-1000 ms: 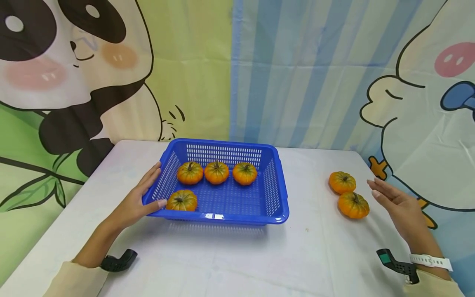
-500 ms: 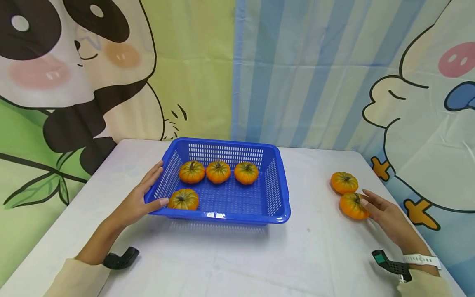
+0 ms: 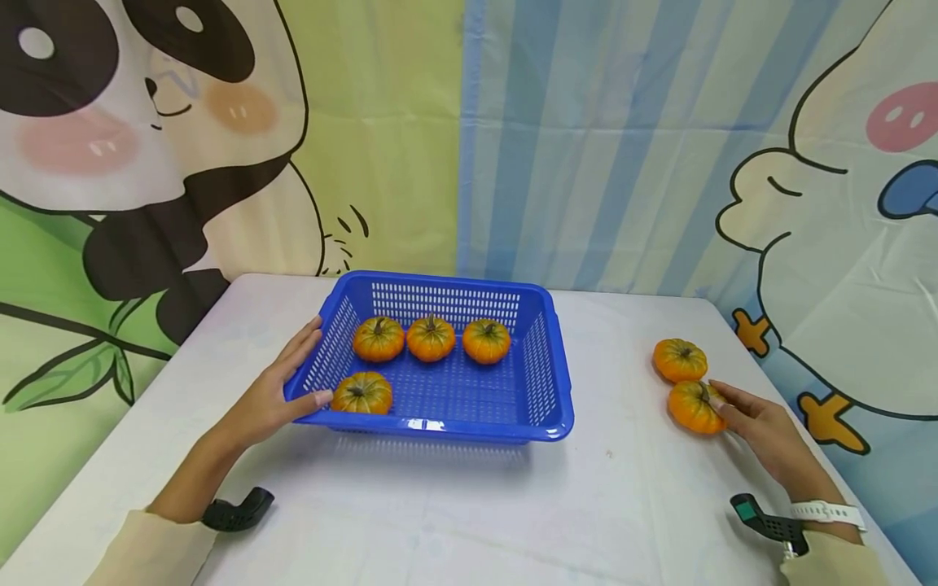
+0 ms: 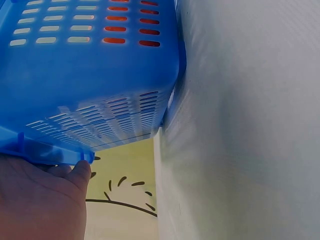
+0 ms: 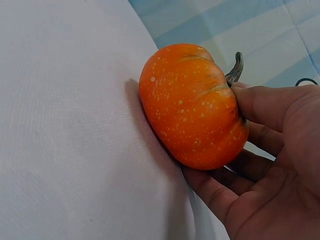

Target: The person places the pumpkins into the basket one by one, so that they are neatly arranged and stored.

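The right hand (image 3: 762,427) is at the lower right of the head view, on the white counter (image 3: 454,505). Its fingers (image 5: 265,107) curl round a pumpkin (image 3: 692,406), with the thumb below it and the other fingers by its stem, and the pumpkin sits on the counter. A second pumpkin (image 3: 680,360) lies just beside it, a little higher in the frame. The left hand (image 3: 274,391) is at the left of the middle, with straight fingers flat against the left side of the blue basket (image 3: 542,391). Four pumpkins sit in the basket: three in a row (image 3: 431,338) near its far wall and one (image 3: 361,392) in the near left corner, close to the thumb
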`<state>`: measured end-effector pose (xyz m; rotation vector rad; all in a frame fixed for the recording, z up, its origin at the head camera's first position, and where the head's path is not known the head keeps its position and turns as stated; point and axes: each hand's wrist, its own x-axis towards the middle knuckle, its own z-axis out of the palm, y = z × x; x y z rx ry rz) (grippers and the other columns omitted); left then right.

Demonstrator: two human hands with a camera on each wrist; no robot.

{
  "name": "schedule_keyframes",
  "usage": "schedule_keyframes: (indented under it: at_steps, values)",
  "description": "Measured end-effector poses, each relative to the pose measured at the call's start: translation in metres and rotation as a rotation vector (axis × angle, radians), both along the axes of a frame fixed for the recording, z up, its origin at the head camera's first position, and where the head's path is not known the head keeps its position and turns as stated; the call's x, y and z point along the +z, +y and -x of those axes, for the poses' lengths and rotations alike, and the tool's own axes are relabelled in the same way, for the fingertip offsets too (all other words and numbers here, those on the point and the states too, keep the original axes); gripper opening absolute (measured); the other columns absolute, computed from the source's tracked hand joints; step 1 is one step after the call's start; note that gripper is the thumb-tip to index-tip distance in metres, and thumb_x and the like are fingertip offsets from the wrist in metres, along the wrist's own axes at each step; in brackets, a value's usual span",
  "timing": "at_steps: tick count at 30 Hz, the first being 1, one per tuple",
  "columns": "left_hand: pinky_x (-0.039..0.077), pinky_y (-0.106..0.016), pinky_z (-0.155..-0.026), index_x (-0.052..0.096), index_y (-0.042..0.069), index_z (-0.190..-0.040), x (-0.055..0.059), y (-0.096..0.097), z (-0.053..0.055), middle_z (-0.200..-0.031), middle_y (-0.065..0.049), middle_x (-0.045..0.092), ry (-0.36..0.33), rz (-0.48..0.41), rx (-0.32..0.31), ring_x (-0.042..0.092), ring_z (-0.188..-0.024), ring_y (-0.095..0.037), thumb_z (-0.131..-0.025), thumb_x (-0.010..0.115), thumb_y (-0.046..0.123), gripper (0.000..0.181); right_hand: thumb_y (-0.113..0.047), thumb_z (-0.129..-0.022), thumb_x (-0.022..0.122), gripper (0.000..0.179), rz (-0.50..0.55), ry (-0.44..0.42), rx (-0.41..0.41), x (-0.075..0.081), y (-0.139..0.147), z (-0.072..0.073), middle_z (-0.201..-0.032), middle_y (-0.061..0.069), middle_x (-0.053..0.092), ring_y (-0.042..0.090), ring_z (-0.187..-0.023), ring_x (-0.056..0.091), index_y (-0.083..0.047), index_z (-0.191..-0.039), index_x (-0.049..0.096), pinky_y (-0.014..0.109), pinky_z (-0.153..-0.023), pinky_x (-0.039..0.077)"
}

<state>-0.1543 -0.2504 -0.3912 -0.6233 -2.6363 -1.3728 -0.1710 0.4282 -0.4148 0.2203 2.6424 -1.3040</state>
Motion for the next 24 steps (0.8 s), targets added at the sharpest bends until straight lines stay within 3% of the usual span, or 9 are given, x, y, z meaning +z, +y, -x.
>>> schedule_keyframes:
  at_steps: [9,18,24]
  values:
    - [0.034,-0.063,-0.097,0.015,0.009,-0.156,0.0,0.001,0.001,-0.163,-0.003,0.005,0.002,-0.005,-0.008,0.013,-0.144,-0.042,-0.086,0.069,0.019,0.089,-0.051,-0.099,0.047,0.078,-0.046,0.026,0.068,0.008,-0.012,-0.001,-0.152,0.033,0.021,0.052,-0.134,0.024,0.002,-0.151,0.027,0.066,-0.1,0.033]
    - [0.034,-0.062,-0.096,0.015,0.006,-0.156,0.001,-0.001,-0.001,-0.163,-0.003,0.004,-0.006,-0.011,-0.005,0.013,-0.143,-0.044,-0.087,0.068,0.019,0.088,-0.058,-0.096,0.047,0.082,-0.009,0.021,0.094,0.011,-0.032,0.002,-0.153,0.03,0.024,0.049,-0.135,0.027,0.0,-0.151,0.03,0.066,-0.101,0.031]
    - [0.034,-0.063,-0.096,0.015,0.007,-0.156,0.0,-0.001,0.001,-0.163,-0.002,0.004,-0.005,-0.013,-0.004,0.013,-0.143,-0.044,-0.087,0.068,0.019,0.088,-0.049,-0.099,0.048,0.07,-0.006,0.069,0.168,0.015,-0.052,0.003,-0.151,0.025,0.033,0.041,-0.131,0.037,-0.002,-0.149,0.037,0.06,-0.102,0.036]
